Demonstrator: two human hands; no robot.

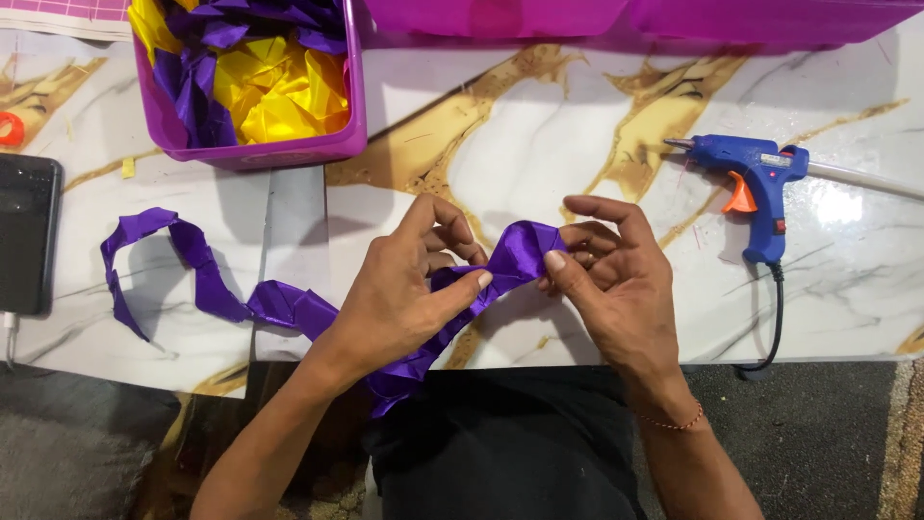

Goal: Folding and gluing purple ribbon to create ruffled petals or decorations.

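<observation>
Surface: white worktop (539, 164) with gold and grey marble veining fills most of the frame; dark floor along the bottom edge.
Ribbon: purple ribbon (289, 306) runs from a loop at centre left, across the worktop's near edge, up to a folded bunch at the centre of the frame.
Left hand: left hand (404, 294) at centre, thumb and fingers pinched on the ribbon, just left of the fold.
Right hand: right hand (616, 279) just right of centre, thumb and fingers closed on the folded end of the ribbon; a thin thread band sits on its wrist.
Glue gun: blue glue gun (756, 183) with orange trigger lies at right, nozzle pointing left, black cord trailing off the near edge.
Bin: purple bin (260, 152) at upper left, holding yellow and purple scraps.
Phone: dark phone (27, 231) at the left edge.
</observation>
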